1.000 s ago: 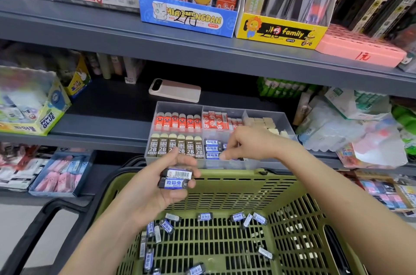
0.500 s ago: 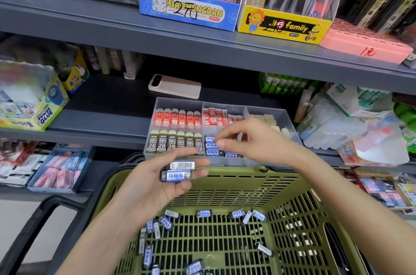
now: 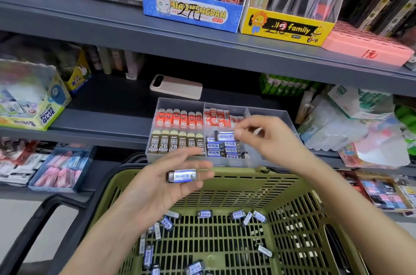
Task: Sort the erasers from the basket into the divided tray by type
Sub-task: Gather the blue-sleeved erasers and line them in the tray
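A clear divided tray (image 3: 254,162) sits at the front edge of the middle shelf (image 3: 101,121), and a green basket (image 3: 243,172) stands just below that edge, its rim close to the tray's front wall.

The left hand (image 3: 166,187) is held palm up over the basket's far rim. Its grip is slack: the fingers lie nearly straight, and one blue-labelled eraser (image 3: 182,176) rests flat across them, with the thumb lifted above it.

The right hand (image 3: 267,139) reaches over the tray. Its grip is a tight pinch of thumb and fingertip on a second blue eraser (image 3: 224,135), which is blurred and hangs just above the tray's front middle compartment.

That compartment already holds a stack of matching blue erasers (image 3: 222,148). The front left compartment has a row of brown 2B erasers (image 3: 173,143), the back left a row of orange erasers (image 3: 179,118), and the back middle a row of red-and-white erasers (image 3: 217,118).

More loose erasers (image 3: 204,214) with the same blue label are scattered on the basket floor, mostly towards its far and left sides.

A pink phone (image 3: 176,86) lies on the shelf behind the tray, and a glue box (image 3: 33,99) stands at the shelf's left end.
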`<state>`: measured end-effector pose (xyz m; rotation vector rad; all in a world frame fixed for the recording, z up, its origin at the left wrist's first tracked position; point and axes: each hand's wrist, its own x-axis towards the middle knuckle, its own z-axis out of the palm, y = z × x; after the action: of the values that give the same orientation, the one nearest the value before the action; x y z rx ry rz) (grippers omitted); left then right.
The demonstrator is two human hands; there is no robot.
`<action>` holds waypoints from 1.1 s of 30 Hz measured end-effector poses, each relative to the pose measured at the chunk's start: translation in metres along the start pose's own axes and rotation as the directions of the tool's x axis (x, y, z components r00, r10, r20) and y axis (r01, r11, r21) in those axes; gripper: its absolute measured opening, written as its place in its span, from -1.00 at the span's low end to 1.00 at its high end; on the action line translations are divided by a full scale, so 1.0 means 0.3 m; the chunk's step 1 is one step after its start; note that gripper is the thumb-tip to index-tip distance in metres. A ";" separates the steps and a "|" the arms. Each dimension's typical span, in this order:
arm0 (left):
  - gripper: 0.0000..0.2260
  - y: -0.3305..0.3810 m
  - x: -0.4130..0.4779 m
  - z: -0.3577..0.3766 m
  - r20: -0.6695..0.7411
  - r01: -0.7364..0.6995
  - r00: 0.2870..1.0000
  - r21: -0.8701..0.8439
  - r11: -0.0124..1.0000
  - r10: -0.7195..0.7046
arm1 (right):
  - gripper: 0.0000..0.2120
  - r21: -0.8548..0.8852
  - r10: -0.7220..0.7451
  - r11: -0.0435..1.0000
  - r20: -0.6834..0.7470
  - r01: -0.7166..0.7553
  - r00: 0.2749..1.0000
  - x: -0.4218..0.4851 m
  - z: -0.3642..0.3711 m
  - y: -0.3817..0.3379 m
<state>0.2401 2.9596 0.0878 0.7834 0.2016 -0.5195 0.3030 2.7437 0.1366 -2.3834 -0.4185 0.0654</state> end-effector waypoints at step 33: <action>-0.64 -0.025 -0.014 -0.011 -0.007 -0.139 0.987 0.436 0.889 0.158 | -0.78 -0.158 -0.397 0.904 0.037 0.398 0.917 -0.094 0.153 -0.111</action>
<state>0.2327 2.9593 0.0824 1.2391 0.0612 -0.4049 0.2594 2.7876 0.1222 -2.4062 -0.9368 -0.1574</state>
